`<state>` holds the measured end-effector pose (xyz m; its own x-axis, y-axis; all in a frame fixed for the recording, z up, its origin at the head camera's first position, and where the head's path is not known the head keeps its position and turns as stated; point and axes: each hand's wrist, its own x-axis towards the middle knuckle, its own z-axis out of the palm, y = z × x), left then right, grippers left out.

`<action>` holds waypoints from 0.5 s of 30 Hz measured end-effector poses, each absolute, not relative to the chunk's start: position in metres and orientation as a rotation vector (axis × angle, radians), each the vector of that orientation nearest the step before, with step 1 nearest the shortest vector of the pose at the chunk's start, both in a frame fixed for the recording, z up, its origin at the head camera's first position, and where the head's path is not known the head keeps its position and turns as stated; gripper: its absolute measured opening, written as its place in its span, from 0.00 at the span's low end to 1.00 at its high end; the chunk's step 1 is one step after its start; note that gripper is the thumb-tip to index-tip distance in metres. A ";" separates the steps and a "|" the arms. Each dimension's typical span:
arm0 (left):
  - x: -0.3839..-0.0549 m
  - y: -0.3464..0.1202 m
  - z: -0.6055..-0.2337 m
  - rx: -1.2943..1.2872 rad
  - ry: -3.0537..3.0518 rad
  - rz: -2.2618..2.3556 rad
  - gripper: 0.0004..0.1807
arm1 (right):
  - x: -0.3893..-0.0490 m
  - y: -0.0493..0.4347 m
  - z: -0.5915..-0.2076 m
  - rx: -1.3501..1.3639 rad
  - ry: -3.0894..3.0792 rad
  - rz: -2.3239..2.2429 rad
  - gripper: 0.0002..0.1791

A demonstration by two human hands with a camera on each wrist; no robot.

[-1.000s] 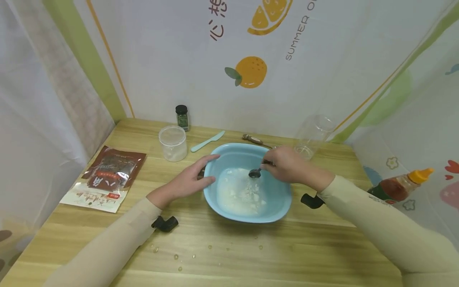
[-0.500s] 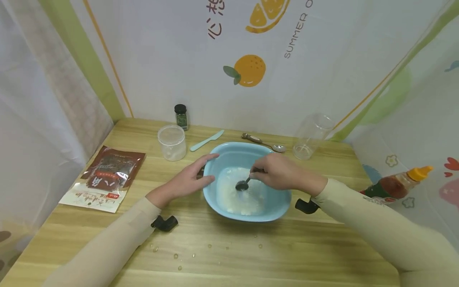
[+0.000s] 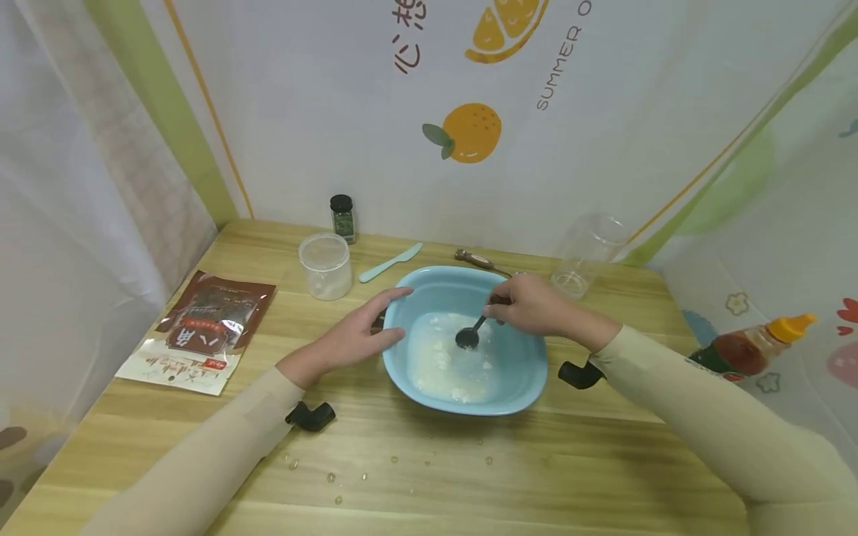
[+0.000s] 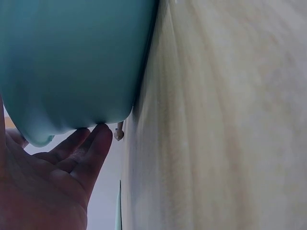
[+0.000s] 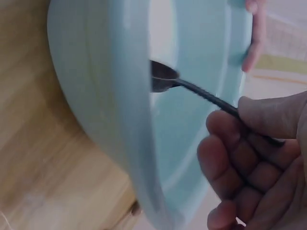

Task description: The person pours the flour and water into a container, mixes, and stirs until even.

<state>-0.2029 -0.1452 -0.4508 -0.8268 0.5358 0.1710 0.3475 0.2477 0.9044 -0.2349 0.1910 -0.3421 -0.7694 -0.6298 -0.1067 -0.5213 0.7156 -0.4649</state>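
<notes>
Printed curtains [image 3: 315, 119] are enclosing a wooden surface [image 3: 570, 476], making what is looking like a homelike kitchen corner. A seasoning jar [image 3: 342, 222], sauce bottle [image 3: 747, 351] and blue basin [image 3: 456, 292] are showing it.

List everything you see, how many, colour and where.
Basin: one, light blue, table centre
Mixture: one, white, inside basin
Small spoon: one, black, in basin
Second spoon: one, brown handle, behind basin
Knife: one, mint, back left
Tub: one, clear, left of knife
Jar: one, black lid, green body, behind tub
Pouch: one, brown and white, left
Tumbler: one, clear, back right
Bottle: one, red, yellow cap, right
Droplets: several, clear, front
Table: one, wood-coloured, underneath
Curtain: count unclear, mostly white, behind table
Sleeves: two, beige, both arms
Wrist fittings: two, black, wrists
Left grip: one, bare hand, basin's left rim
Right grip: one, bare hand, holding small spoon
</notes>
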 end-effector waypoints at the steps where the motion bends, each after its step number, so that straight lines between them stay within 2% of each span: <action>1: -0.203 -0.145 -0.451 0.838 2.337 1.623 0.39 | -0.235 0.192 -0.341 -0.898 2.671 -0.594 0.10; 9: -0.202 -0.144 -0.451 0.826 2.342 1.630 0.40 | -0.226 0.182 -0.338 -1.052 2.332 -0.593 0.11; 12: -0.202 -0.144 -0.451 0.826 2.348 1.626 0.40 | -0.229 0.176 -0.341 -1.111 2.370 -0.588 0.11; 15: -0.203 -0.144 -0.450 0.833 2.354 1.620 0.40 | -0.238 0.177 -0.342 -1.050 2.520 -0.579 0.10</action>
